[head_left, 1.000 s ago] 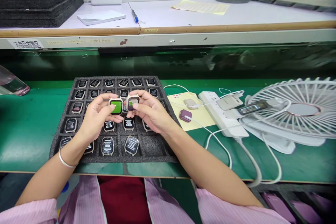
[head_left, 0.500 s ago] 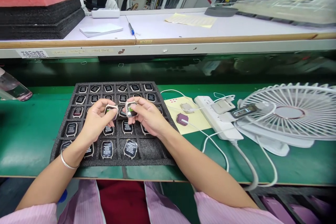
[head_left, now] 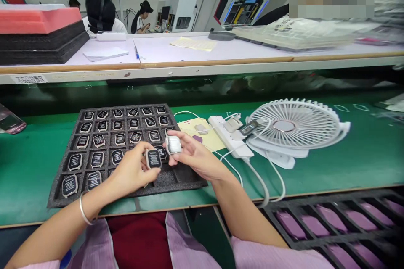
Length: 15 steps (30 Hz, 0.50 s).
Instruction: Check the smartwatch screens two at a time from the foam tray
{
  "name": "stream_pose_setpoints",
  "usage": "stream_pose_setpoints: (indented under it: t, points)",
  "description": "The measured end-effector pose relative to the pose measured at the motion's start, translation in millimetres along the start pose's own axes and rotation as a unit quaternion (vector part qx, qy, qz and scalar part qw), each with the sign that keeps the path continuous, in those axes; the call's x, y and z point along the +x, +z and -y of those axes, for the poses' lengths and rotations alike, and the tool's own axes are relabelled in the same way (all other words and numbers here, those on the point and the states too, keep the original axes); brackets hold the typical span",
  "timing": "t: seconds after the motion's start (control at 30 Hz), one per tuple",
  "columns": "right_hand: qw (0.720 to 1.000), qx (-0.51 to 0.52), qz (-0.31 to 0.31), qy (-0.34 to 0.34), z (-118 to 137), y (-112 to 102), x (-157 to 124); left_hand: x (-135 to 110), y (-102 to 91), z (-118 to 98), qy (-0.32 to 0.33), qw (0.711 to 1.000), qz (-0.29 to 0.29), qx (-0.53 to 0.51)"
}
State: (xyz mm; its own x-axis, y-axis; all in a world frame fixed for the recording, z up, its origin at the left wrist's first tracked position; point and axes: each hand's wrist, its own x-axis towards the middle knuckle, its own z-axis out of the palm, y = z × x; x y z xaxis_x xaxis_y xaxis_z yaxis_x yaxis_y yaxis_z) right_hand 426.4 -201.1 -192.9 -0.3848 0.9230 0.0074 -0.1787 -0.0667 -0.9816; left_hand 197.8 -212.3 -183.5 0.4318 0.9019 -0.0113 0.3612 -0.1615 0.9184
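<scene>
My left hand (head_left: 134,168) pinches a smartwatch body (head_left: 154,159) by its edges, its dark screen with small text turned up toward me. Beside it, my right hand (head_left: 192,153) grips a second watch body (head_left: 173,144), whose face looks pale and bright with glare. Neither watch has a strap. Both hands are above the right front part of a dark foam tray (head_left: 109,196). Rows of similar watches, such as one near the left (head_left: 75,162), lie in its square pockets with lit text. My hands and forearm hide some of the front pockets.
Right of the tray are a yellow sheet (head_left: 187,128), a white power strip (head_left: 232,138) with plugs and cables, and a white fan (head_left: 284,126). A second foam tray (head_left: 303,241) with purple pieces is low at right. A raised shelf (head_left: 189,61) runs behind.
My view has swung rightward. Both hands have shifted toward the tray's right front, each keeping its watch. The left watch now shows text instead of green; the right watch has turned and catches glare.
</scene>
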Motion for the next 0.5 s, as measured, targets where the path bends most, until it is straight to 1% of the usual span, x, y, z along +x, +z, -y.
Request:
stream_pose_setpoints:
  t: [0.03, 0.07, 0.13, 0.2, 0.27, 0.33, 0.4, 0.43, 0.47, 0.5]
  points:
    - [0.999, -0.046, -0.008, 0.008, -2.1, -8.7, -13.6, -1.5, 11.1, -2.6, 0.028, 0.995, 0.006, 0.091]
    - [0.995, -0.100, -0.016, 0.009, -4.7, -16.7, -25.9, -2.0, 21.5, -5.0, 0.052, 0.983, 0.013, 0.177]
    - [0.972, -0.233, -0.033, -0.015, -10.8, -29.6, -44.4, -0.3, 38.4, -8.5, 0.066, 0.950, 0.028, 0.303]
    - [0.937, -0.343, -0.030, -0.052, -17.2, -37.7, -54.6, 2.4, 48.5, -9.9, 0.049, 0.928, 0.040, 0.368]
    - [0.915, -0.398, -0.008, -0.068, -22.3, -41.9, -59.1, 1.8, 51.7, -9.3, 0.048, 0.914, 0.047, 0.401]
    - [0.907, -0.415, -0.002, -0.069, -24.8, -44.3, -61.0, -5.6, 48.2, -6.3, 0.083, 0.903, 0.042, 0.419]
    - [0.901, -0.429, -0.034, -0.064, -25.1, -46.8, -62.3, -20.4, 36.5, 0.5, 0.139, 0.892, 0.007, 0.429]
    - [0.897, -0.434, -0.061, -0.061, -25.1, -48.3, -62.5, -30.2, 26.9, 6.1, 0.166, 0.886, -0.027, 0.433]
    - [0.893, -0.437, -0.092, -0.056, -25.4, -50.0, -62.3, -41.1, 14.6, 13.4, 0.181, 0.877, -0.077, 0.439]
    - [0.891, -0.437, -0.119, -0.047, -26.5, -51.7, -61.4, -53.1, 0.0, 22.6, 0.179, 0.867, -0.139, 0.445]
